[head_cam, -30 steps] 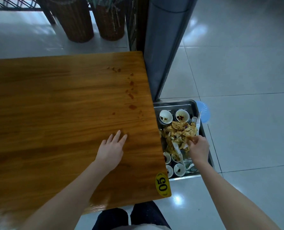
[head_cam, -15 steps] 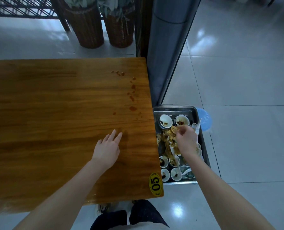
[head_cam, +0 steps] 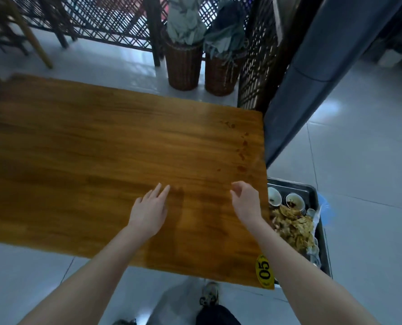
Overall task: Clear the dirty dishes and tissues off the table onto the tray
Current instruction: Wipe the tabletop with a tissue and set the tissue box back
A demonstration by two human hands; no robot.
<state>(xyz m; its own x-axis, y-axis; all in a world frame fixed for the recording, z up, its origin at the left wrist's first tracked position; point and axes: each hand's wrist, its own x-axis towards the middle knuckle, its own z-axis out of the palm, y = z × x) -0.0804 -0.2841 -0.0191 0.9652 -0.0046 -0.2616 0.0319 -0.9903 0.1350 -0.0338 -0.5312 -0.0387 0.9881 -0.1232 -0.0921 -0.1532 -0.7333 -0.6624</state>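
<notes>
A metal tray lies on the floor to the right of the wooden table. It holds small white bowls and a heap of stained tissues. My left hand rests flat on the tabletop with straight fingers. My right hand hovers over the table near its right edge, fingers loosely curled, holding nothing. The tabletop carries only a few reddish sauce spots near the right edge.
A yellow "05" sticker marks the table's near right corner. Two wicker baskets stand beyond the table by a lattice screen. A grey column rises at the right. A blue object sits beside the tray.
My right hand has left the tissue heap in the tray and come up over the table's right edge, empty. The view has tilted up and left. My left hand stays on the table.
</notes>
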